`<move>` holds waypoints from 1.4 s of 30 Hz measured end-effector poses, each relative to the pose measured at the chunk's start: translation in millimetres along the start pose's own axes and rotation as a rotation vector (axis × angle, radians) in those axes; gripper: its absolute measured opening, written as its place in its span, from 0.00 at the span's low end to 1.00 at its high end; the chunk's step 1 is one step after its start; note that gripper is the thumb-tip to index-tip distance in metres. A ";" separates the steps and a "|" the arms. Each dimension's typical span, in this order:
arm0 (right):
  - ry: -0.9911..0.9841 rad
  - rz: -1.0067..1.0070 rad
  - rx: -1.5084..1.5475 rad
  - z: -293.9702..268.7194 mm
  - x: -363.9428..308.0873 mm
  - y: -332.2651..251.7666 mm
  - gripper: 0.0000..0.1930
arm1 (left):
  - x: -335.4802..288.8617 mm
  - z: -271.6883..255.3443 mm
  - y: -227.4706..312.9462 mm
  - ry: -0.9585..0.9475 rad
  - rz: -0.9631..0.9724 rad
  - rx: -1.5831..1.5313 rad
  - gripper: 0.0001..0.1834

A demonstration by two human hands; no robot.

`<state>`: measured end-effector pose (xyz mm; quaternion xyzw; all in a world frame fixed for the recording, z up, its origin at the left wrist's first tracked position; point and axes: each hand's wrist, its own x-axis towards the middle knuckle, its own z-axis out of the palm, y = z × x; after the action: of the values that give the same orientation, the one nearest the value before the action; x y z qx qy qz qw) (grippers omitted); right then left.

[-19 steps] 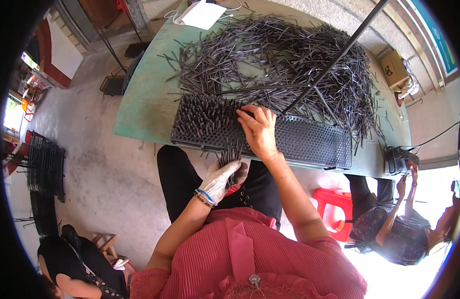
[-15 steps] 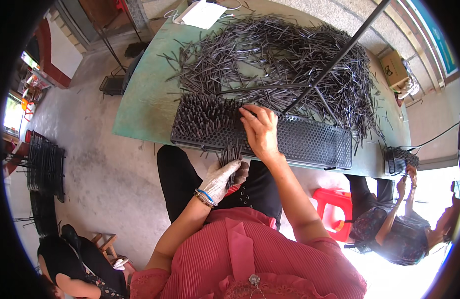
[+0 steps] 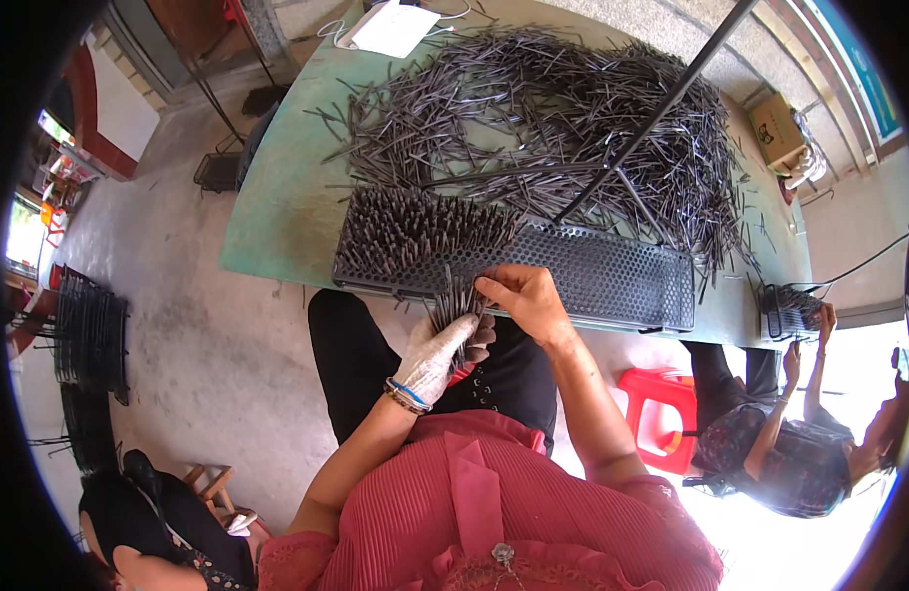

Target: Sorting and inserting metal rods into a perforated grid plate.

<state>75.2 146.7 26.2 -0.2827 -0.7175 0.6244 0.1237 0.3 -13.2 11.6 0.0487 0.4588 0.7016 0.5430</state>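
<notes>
- Green worktop point(image 3: 277, 212) over concrete floor point(image 3: 208, 345); long black perforated tray point(image 3: 612, 271) along its near edge
- L hand point(image 3: 437, 347), gloved, closed round a bundle of thin dark sticks point(image 3: 456, 300), tips up, by the tray's near edge
- R hand point(image 3: 526, 300), bare, narrowed, thumb + finger at bundle's upper R side; can't tell if 1 stick is gripped
- Step, I'd guess: picking next stick off bundle; next move prob calls for a clean single pinch, then lining up w/ a bare hole beside the filled part
- Standing sticks point(image 3: 415, 231) fill tray's L part; R part bare holes
- Behind tray: big loose pile point(image 3: 415, 128), black rod point(image 3: 689, 77) slanting over it
- Far R: co-worker point(image 3: 770, 463) at small black basket point(image 3: 773, 315)
</notes>
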 end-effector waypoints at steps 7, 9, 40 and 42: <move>0.160 -0.249 0.048 -12.7 15.0 -5.7 0.10 | 2.5 -5.3 -6.5 0.095 -0.047 -0.070 0.14; 0.259 -0.346 -0.023 -13.6 23.9 -9.7 0.09 | 2.8 -6.3 -8.5 0.055 -0.072 -0.060 0.13; 0.347 -0.611 -0.435 -4.4 34.0 -5.2 0.08 | 5.9 -15.7 -12.5 0.021 -0.104 -0.069 0.13; 0.335 -0.642 -0.493 -4.5 34.8 -3.8 0.09 | 6.8 -17.2 -13.8 0.018 -0.106 -0.083 0.13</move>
<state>48.4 169.7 24.7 -0.1638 -0.8667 0.3096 0.3552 -2.3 -18.0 -10.8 -0.0045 0.4360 0.6908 0.5768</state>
